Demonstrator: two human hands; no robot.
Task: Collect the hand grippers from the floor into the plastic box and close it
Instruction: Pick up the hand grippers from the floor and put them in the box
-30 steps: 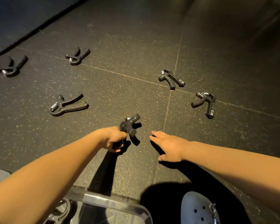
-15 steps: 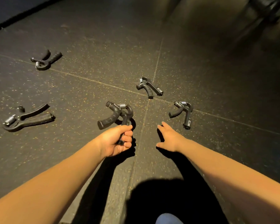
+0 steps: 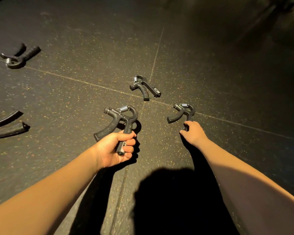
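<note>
Head view: left hand [image 3: 116, 148] grips black spring-topped hand gripper [image 3: 120, 118].

Left hand [image 3: 116, 148] fisted, right hand [image 3: 193, 132] reaching

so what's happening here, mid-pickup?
Yes. The person's left hand is closed on one handle of a hand gripper, lifted off the floor. The right hand is touching the handle of a second gripper that lies on the floor. Three more lie about. The box is out of view.
</note>
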